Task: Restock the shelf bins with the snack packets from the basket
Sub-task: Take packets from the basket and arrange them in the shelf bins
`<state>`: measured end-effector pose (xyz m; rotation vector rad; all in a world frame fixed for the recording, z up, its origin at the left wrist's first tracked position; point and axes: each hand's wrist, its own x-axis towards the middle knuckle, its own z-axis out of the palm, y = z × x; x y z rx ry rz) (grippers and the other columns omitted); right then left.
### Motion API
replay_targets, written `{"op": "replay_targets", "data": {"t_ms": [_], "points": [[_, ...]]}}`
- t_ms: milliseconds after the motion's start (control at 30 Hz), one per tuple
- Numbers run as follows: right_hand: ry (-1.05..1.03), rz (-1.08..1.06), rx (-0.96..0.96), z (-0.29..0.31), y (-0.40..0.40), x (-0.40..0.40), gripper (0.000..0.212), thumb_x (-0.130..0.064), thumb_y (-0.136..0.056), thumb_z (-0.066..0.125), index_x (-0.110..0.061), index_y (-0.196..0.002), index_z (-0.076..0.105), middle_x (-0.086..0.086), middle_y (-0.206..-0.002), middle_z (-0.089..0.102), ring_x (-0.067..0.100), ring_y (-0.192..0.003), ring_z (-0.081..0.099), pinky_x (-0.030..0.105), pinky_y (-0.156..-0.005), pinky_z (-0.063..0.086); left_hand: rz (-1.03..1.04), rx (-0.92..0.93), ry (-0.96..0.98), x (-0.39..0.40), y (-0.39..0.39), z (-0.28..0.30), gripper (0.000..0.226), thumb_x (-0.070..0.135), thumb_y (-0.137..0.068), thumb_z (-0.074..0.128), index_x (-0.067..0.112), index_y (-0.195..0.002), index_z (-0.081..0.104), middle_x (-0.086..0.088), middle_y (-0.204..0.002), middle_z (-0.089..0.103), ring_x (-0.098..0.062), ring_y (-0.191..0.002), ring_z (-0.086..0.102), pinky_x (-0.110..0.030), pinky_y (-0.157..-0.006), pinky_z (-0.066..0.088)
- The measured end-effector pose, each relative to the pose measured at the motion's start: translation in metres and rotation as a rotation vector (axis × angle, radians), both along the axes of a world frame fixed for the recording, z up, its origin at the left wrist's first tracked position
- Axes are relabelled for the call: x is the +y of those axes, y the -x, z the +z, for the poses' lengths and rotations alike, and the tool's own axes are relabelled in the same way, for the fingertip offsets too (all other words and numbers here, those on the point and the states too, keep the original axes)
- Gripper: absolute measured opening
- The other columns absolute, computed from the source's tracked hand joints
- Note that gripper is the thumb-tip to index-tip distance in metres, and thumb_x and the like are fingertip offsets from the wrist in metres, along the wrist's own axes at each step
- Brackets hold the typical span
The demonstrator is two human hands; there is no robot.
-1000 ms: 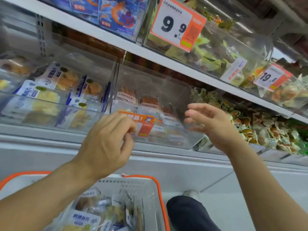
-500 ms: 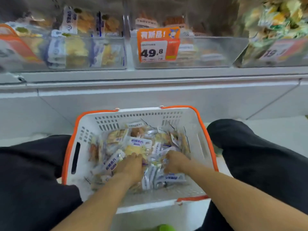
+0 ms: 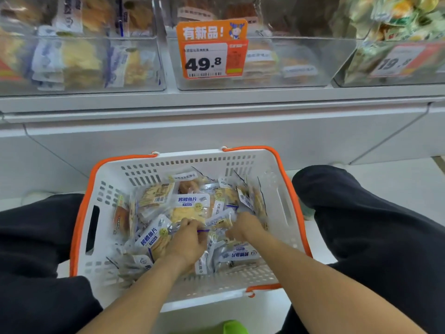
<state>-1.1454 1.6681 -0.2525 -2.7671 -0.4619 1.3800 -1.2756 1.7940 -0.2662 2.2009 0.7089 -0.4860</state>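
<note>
Down between the person's knees sits the basket [image 3: 284, 213], white plastic with an orange rim and slotted walls, and both hands are inside it among the snack packets [image 3: 190, 206]. The packets lie in a loose heap that covers the basket floor, most of them clear with white and blue labels and pale yellow pieces showing through; one at the left side of the basket stands on edge against the wall.

The left hand [image 3: 186, 242] is near the middle of the basket, its fingers curled down and pinching the clear edge of a packet [image 3: 154, 237] that lies just left of it. The right hand [image 3: 245, 227] is just beside it, toward the right wall of the basket, fingers bent down into the heap; they seem to close on a packet, but which one is hidden under the hand and blurred.

Beyond the far wall of the basket rises a white shelf front [image 3: 216, 131], and on top of it stand three clear shelf bins. The left bin [image 3: 81, 66] holds packets much like those in the basket. The middle bin [image 3: 277, 63], straight beyond the basket, holds flat packets with reddish-brown contents and carries an orange price tag [image 3: 212, 49] reading 49.8. The right bin [image 3: 390, 59] is piled with green and yellow wrapped snacks behind its own blurred tag.

Dark trouser legs [image 3: 375, 232] flank the basket on both sides.
</note>
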Motion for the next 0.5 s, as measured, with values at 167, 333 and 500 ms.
{"op": "replay_targets", "data": {"t_ms": [167,333,500], "points": [[-0.162,0.105,-0.102,0.071,-0.022,0.017,0.015,-0.023,-0.088,0.068,-0.008,-0.088,0.063,0.008,-0.086,0.065,0.024,-0.082,0.063,0.035,-0.079,0.056,0.291,-0.052,0.049,0.007,-0.027,0.054,0.031,0.037,-0.100,0.051,0.011,-0.087,0.062,-0.008,-0.085,0.070,-0.024,-0.071,0.067,-0.036,-0.067,0.057],[-0.664,-0.006,-0.227,0.136,-0.029,0.018,0.013,-0.013,-0.081,0.075,-0.021,-0.079,0.064,-0.005,-0.077,0.069,0.013,-0.074,0.065,0.035,-0.074,0.056,0.823,-0.051,0.964,0.034,-0.043,0.115,0.069,0.062,-0.095,0.047,-0.005,-0.106,0.060,-0.026,-0.095,0.073,-0.038,-0.089,0.073,-0.040,-0.070,0.061],[-0.821,0.211,-0.313,0.172,-0.017,0.011,0.023,-0.026,-0.077,0.084,-0.027,-0.097,0.072,-0.011,-0.118,0.061,0.004,-0.108,0.053,0.023,-0.096,0.045,0.905,-0.393,0.915,0.045,-0.049,0.150,0.028,0.016,-0.096,0.059,-0.006,-0.112,0.065,-0.014,-0.083,0.073,-0.026,-0.079,0.067,-0.039,-0.077,0.055]]}}
